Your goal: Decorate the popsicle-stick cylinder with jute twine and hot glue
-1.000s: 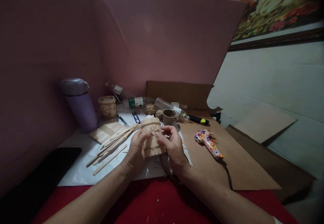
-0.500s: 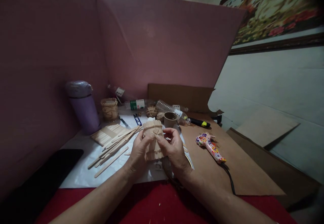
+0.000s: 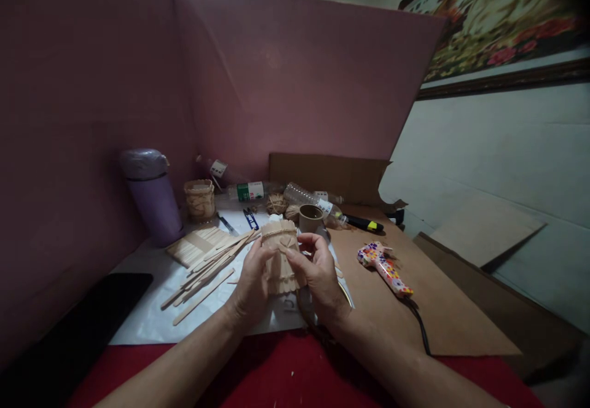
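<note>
Between my hands is a small holder made of wooden craft sticks, with twine round its upper part and a small bow on its front. My left hand grips its left side, the thumb near the bow. On the other side my right hand holds it, with the thumb on the front and fingers at the side. Loose craft sticks lie to the left beside a banded bundle of sticks. Just behind the holder stands a roll of brown tape.
At the back are a finished stick cup, plastic bottles, twine balls, blue snips and a black-yellow cutter. A purple tumbler stands left. A flowered glue gun with a cord rests on cardboard at right.
My left thumb has shifted slightly away from the bow, showing more of the holder's front. Both hands still hold it in nearly the same place.
</note>
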Available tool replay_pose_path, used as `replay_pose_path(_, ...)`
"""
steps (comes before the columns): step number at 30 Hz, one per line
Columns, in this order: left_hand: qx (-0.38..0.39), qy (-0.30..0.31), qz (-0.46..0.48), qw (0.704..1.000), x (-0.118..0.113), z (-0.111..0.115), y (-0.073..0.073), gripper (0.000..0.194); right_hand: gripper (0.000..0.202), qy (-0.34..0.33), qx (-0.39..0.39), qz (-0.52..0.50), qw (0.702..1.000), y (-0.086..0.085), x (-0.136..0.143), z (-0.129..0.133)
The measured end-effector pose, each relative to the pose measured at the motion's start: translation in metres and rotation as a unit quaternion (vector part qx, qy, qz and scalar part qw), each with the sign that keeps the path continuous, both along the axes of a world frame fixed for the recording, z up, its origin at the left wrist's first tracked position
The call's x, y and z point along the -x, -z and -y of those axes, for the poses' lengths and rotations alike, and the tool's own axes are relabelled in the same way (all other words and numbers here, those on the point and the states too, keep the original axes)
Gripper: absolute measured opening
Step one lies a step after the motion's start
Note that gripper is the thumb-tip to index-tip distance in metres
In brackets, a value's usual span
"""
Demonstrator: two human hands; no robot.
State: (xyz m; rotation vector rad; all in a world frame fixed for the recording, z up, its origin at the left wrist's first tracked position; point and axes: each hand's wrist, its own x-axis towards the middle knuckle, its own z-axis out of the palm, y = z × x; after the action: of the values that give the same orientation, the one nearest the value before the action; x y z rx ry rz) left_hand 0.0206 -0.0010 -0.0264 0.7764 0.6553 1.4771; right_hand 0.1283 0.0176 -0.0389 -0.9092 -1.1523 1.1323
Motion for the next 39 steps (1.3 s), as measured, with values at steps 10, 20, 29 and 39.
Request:
replay_pose_path(10,0.024,-0.041,-0.042,0.998,0.001,-0.005,0.004,0.044,0.041,-0.002,0.001,0.002,1.0,0.0,0.0,0.001)
replay_pose_path(20,0.027,-0.06,-0.066,0.996,0.001,-0.004,0.004,0.047,0.036,0.011,-0.019,0.042,0.999,0.002,0.001,-0.001)
replay_pose_path(29,0.013,-0.067,-0.073,0.995,0.001,-0.01,0.01,0.045,0.036,0.01,-0.015,0.04,0.999,0.003,0.001,-0.001)
replay_pose_path(39,0.011,-0.064,-0.066,0.996,0.001,-0.006,0.008,0.042,0.039,0.003,0.003,0.034,0.999,0.001,0.001,-0.001)
